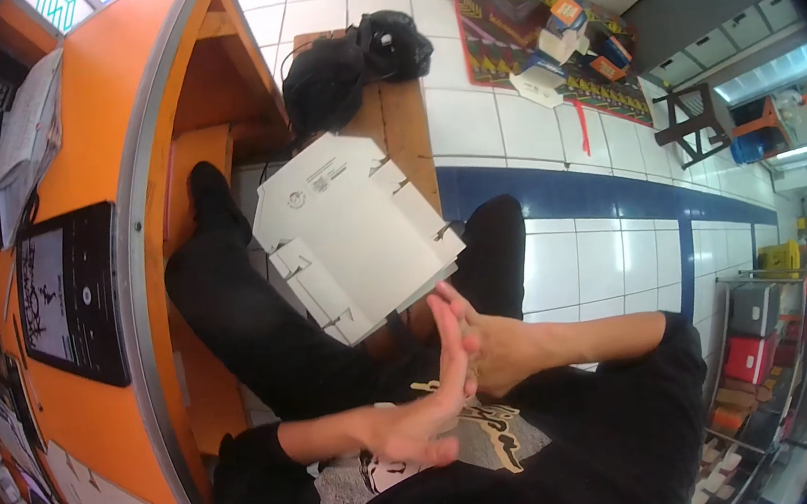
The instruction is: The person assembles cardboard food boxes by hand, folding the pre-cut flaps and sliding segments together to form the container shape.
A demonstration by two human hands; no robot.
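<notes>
My left hand [426, 418] and my right hand [496, 349] meet in front of my chest, palm against palm. The left fingers are stretched out straight and the left thumb stands apart; of the right hand, part of the fingers is hidden behind the left. I see nothing held in either. Just beyond the fingertips lies a flattened white cardboard box [366, 231] with slots and folded flaps along its edges. It rests over the wooden bench [392, 117] between my legs, apparently on top of other sheets.
A black bag [327, 80] sits at the bench's far end. Left of me, an orange desk [102, 420] with a metal edge carries a tablet [76, 292] and papers [28, 147]. Opened boxes [569, 40] lie on a patterned mat [497, 29] at far right, near a dark stool [695, 120].
</notes>
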